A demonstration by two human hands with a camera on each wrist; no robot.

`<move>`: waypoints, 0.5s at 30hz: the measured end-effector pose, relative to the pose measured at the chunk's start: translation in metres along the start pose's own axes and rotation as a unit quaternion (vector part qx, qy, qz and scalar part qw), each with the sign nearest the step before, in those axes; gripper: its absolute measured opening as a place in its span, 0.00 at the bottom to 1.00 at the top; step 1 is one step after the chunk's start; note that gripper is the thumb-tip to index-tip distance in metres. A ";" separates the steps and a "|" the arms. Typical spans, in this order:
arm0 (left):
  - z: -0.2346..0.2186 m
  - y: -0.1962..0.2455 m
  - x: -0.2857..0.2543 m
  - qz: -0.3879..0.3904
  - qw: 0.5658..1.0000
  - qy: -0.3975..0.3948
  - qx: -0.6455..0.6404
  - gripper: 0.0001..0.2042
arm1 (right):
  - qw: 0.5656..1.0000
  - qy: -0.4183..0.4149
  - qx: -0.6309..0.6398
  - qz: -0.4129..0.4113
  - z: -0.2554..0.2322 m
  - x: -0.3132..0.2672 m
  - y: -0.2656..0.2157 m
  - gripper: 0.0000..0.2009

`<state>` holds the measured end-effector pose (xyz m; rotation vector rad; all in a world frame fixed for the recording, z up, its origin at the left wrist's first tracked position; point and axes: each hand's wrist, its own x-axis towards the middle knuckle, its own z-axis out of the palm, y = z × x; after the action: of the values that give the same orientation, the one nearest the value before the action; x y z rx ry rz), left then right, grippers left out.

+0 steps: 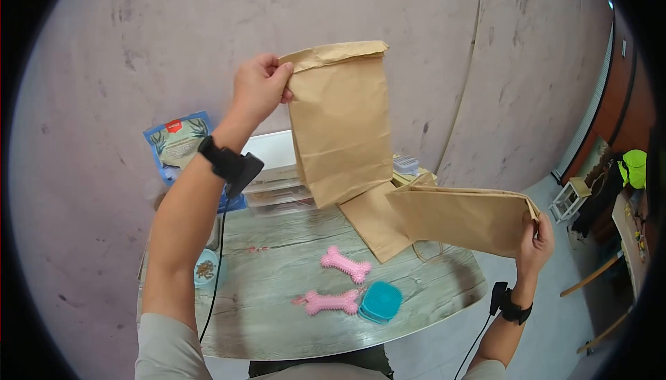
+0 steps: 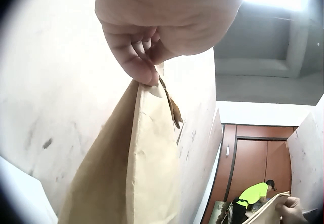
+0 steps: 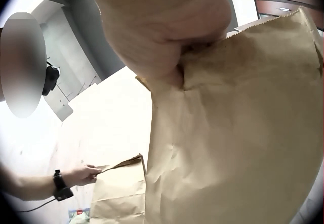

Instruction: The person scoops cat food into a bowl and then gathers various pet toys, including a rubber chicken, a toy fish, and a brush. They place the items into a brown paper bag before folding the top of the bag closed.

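My left hand (image 1: 262, 88) pinches the top left corner of a brown paper bag (image 1: 343, 123), which hangs upright over the table with its top edge creased over. In the left wrist view, thumb and fingertips grip the bag's edge (image 2: 152, 148). Out to the right, my right hand (image 1: 534, 245) grips the end of a second brown paper bag (image 1: 465, 217), held sideways. Its zigzag-cut rim (image 3: 268, 26) shows in the right wrist view, where part of the fingers is hidden behind the paper. More brown paper (image 1: 378, 224) lies on the table beneath both bags.
Two pink bone-shaped toys (image 1: 345, 265) and a teal lidded box (image 1: 381, 301) lie on the table (image 1: 277, 331). Behind stand a clear drawer unit (image 1: 277, 196) and a blue-edged pouch (image 1: 179, 140). A bowl (image 1: 206, 269) holds brown bits. Another person (image 2: 253, 196) bends in the background.
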<state>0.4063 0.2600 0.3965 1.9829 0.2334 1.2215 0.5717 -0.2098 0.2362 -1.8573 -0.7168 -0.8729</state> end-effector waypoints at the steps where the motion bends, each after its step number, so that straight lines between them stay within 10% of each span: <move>1: 0.012 -0.006 0.004 -0.013 1.000 0.004 0.004 0.09 | 1.000 0.018 0.012 0.001 -0.004 -0.002 0.004 0.09; 15: 0.090 -0.106 0.009 -0.121 0.992 -0.045 0.015 0.07 | 0.989 0.108 0.086 0.057 -0.023 0.000 0.026 0.09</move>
<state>0.5096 0.2898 0.3078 1.9645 0.4365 0.9776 0.5855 -0.2412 0.2312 -1.6048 -0.5292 -0.8929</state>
